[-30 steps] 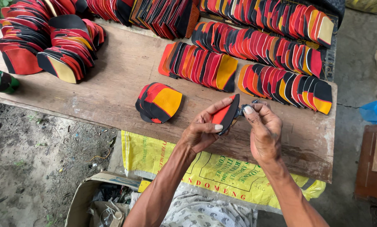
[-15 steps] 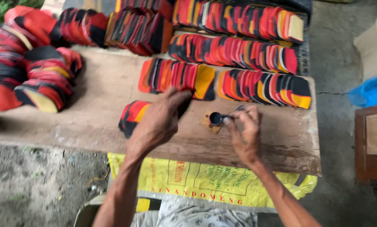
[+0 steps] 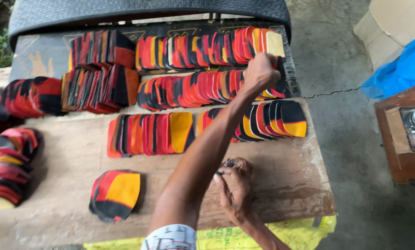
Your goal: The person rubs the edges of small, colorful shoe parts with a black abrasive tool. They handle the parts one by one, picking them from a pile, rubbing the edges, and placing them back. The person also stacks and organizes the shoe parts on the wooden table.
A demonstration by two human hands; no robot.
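Observation:
My left hand (image 3: 260, 71) reaches far forward over the table, fingers curled at the right end of a row of red, black and yellow flat pieces (image 3: 193, 90). Its palm side is hidden, so I cannot tell whether it holds a piece. My right hand (image 3: 235, 187) rests on the wooden tabletop (image 3: 286, 185) near the front edge, pinching a small dark tool (image 3: 228, 163). A small stack of the same pieces (image 3: 116, 194) lies to the left of my left forearm.
More overlapping rows of pieces (image 3: 147, 134) fill the middle and back of the table, with piles at the left edge (image 3: 8, 171). A black mat (image 3: 147, 14) lies behind. A wooden box (image 3: 402, 139) and blue plastic (image 3: 402, 69) stand on the right.
My left hand, which held a piece near my right hand a second ago, has stretched forward to the far right row. My right hand stays low on the table with the tool.

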